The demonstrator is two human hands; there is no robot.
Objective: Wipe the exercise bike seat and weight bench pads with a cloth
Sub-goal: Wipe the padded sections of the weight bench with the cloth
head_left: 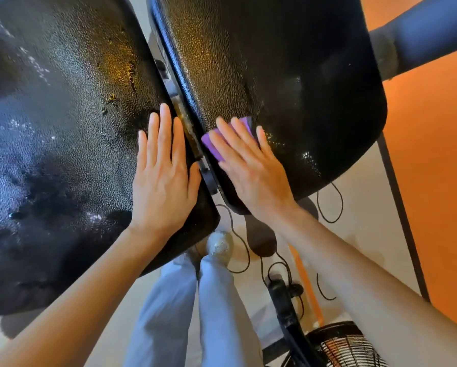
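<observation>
Cloth (223, 139) on right pad (288, 75)

We seem to be in a home gym: two black textured weight bench pads (288, 83) fill the upper frame, orange walls (433, 181) stand at right, and a floor fan (346, 345) with loose cables (238, 250) sits at the bottom.

Two black, pebble-textured padded bench pads lie side by side with a narrow gap between them: the left pad (58, 128) shows pale smears, the right pad (288, 75) glistens. A small purple cloth (216, 140) lies flat on the right pad's near inner edge.
</observation>
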